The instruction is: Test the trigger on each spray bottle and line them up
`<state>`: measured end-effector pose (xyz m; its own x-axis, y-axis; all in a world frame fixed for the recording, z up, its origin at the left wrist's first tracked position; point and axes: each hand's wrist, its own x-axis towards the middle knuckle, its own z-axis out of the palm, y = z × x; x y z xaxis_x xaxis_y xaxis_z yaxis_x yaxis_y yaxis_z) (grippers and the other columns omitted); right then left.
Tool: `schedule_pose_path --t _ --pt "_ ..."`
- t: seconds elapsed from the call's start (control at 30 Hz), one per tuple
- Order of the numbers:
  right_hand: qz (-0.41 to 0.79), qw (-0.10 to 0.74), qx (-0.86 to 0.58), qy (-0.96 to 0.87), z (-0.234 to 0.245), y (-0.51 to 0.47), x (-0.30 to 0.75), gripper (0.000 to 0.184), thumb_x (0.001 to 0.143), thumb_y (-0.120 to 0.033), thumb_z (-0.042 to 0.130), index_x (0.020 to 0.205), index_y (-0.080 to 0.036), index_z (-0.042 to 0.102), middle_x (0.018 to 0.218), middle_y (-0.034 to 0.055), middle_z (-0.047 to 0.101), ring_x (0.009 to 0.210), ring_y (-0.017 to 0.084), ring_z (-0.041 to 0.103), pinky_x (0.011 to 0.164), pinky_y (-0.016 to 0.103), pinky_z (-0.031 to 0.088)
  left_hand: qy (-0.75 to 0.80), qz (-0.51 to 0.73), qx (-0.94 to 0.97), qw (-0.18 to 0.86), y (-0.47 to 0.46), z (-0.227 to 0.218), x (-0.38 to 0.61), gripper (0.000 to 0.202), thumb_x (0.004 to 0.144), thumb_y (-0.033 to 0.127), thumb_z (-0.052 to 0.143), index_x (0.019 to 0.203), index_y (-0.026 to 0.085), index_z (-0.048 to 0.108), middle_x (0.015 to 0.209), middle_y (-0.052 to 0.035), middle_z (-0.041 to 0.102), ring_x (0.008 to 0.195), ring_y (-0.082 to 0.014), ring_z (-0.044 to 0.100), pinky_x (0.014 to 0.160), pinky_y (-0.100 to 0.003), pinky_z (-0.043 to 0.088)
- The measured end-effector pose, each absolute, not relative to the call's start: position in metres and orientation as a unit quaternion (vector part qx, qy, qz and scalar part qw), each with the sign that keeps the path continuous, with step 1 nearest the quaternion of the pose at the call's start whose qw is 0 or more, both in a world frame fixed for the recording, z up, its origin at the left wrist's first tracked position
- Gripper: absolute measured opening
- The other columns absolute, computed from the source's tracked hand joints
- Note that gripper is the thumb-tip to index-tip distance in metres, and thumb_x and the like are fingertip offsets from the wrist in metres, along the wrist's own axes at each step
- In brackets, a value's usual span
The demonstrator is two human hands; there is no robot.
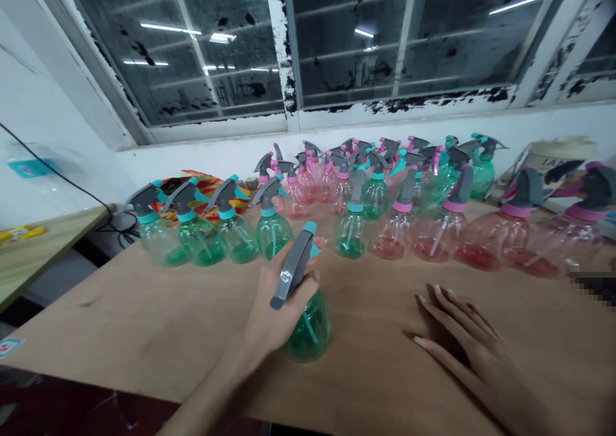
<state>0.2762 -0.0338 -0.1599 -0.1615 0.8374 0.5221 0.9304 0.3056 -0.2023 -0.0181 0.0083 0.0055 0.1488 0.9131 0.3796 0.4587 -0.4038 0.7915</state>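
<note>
My left hand [274,308] is closed round a green spray bottle [308,327] with a grey trigger head and teal nozzle, holding it just above or on the wooden table [144,320] near its middle. My right hand [462,333] lies flat on the table to the right, fingers spread, holding nothing. Behind them stand several green spray bottles [235,237] in a row at the left and several pink spray bottles [486,237] at the right.
More green and pink bottles crowd the back of the table under a window [289,51] with peeling white frames. A colourful bag [206,189] lies at the back left. A second table [29,256] and a black cable [115,221] are at the left.
</note>
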Motion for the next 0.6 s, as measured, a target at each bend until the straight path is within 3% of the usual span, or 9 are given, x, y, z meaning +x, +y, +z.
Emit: schedule_pose_path --t 0.17,0.27,0.47,0.6 --pt "-0.088 0.283 -0.581 -0.758 -0.164 -0.030 0.277 0.065 0.086 -0.061 0.043 0.138 -0.023 0.047 0.144 0.0091 0.046 0.133 0.030 0.040 0.110 0.055 0.028 0.491 0.434 0.705 0.270 0.009 0.004 -0.019 0.035 0.080 0.026 0.052 0.114 0.027 0.060 0.083 0.0000 0.070 0.089 -0.0228 0.068 0.080 -0.037 0.055" --pt "-0.092 0.284 -0.577 -0.760 -0.165 -0.028 0.277 0.064 0.087 -0.060 0.042 0.138 -0.022 0.047 0.144 0.0091 0.046 0.134 0.030 0.040 0.110 0.055 0.028 0.496 0.436 0.701 0.270 0.012 -0.003 -0.020 0.031 0.083 0.027 0.052 0.112 0.027 0.061 0.089 0.0002 0.071 0.078 -0.0195 0.066 0.075 -0.035 0.055" --pt "-0.098 0.286 -0.574 -0.761 -0.162 -0.029 0.276 0.065 0.086 -0.060 0.043 0.138 -0.022 0.046 0.144 0.0099 0.045 0.133 0.030 0.040 0.110 0.055 0.030 0.479 0.452 0.691 0.298 0.018 -0.013 -0.023 0.016 0.085 0.030 0.052 0.096 0.025 0.062 0.085 -0.0016 0.068 0.076 -0.0192 0.064 0.071 -0.034 0.054" --pt "-0.101 0.287 -0.564 -0.768 -0.164 -0.029 0.277 0.065 0.087 -0.058 0.043 0.140 -0.021 0.043 0.146 0.0101 0.043 0.133 0.031 0.040 0.109 0.056 0.031 0.491 0.449 0.695 0.273 0.014 -0.004 -0.020 0.026 0.080 0.028 0.054 0.104 0.027 0.063 0.084 0.0001 0.069 0.073 -0.0184 0.064 0.069 -0.033 0.054"
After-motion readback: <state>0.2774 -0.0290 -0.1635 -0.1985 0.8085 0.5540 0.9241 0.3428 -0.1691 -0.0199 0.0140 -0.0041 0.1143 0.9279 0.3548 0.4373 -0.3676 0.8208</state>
